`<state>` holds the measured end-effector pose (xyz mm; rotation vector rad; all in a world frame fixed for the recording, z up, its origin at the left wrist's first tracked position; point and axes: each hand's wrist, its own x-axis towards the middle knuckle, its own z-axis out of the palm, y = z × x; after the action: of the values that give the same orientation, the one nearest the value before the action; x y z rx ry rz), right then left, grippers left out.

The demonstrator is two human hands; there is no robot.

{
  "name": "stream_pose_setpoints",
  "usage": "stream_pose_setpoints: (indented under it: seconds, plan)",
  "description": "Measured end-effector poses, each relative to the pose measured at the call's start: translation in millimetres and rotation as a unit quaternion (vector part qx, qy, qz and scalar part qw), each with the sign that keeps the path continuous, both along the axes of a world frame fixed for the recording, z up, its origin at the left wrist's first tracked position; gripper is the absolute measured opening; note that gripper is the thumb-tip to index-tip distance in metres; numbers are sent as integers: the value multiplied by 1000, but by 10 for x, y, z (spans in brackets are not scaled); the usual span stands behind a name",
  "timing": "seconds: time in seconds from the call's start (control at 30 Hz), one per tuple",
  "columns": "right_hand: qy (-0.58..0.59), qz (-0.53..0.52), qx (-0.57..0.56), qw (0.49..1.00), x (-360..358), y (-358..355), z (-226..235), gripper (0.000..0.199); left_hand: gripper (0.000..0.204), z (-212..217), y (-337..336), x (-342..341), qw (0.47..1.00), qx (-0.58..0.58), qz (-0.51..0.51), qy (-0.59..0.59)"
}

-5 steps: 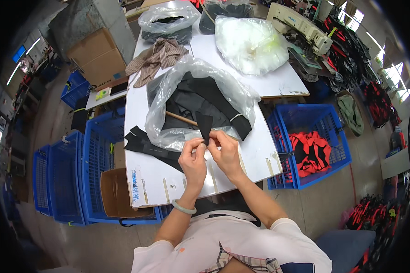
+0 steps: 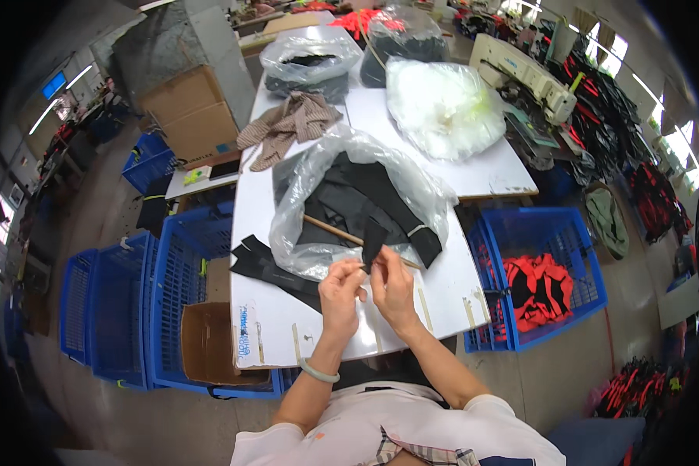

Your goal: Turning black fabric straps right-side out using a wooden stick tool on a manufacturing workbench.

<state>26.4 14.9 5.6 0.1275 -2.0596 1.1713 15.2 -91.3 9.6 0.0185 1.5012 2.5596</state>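
Note:
A small black fabric piece [image 2: 375,235] stands up from the fingers of my right hand [image 2: 394,286], which pinches its lower end. Close beside it, my left hand [image 2: 340,293] has thumb and forefinger pressed together; anything between them is too small to make out. Just beyond both hands, a clear plastic bag [image 2: 293,198] lies open with black fabric pieces [image 2: 338,194] inside. A thin wooden stick [image 2: 330,227] slants across the bag's opening and passes behind the held piece. Long black fabric strips [image 2: 268,264] lie left of my hands, partly under the bag.
The white table [image 2: 272,342] also carries a checked cloth [image 2: 291,124], a bag of black pieces [image 2: 311,74] and a bulging white plastic bag [image 2: 443,109]. Blue crates stand left [image 2: 186,256] and right [image 2: 536,225], the right one holding red and black fabric. A sewing machine [image 2: 520,74] is far right.
The whole view has shifted, so the table sits lower and further right. My left fingers have drawn slightly away from the black piece, while my right hand keeps its pinch.

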Motion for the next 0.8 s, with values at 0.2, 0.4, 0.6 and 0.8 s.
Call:
stream_pose_setpoints:
  seconds: [0.2,0.4,0.6,0.8]
  plan:
    - [-195,240,-651,693,84,-79,284,34,8,39,-317,-17,975,153,-124,-98]
    - [-214,289,-527,770,-36,-25,209,22,6,-3,-293,72,992,105,-37,-65]
    - [-165,274,-577,751,-32,-33,281,26,9,10,-215,-29,969,214,-106,-62]
    - [-176,366,-674,617,-60,64,382,34,13,112,-165,-84,951,274,-138,-22]
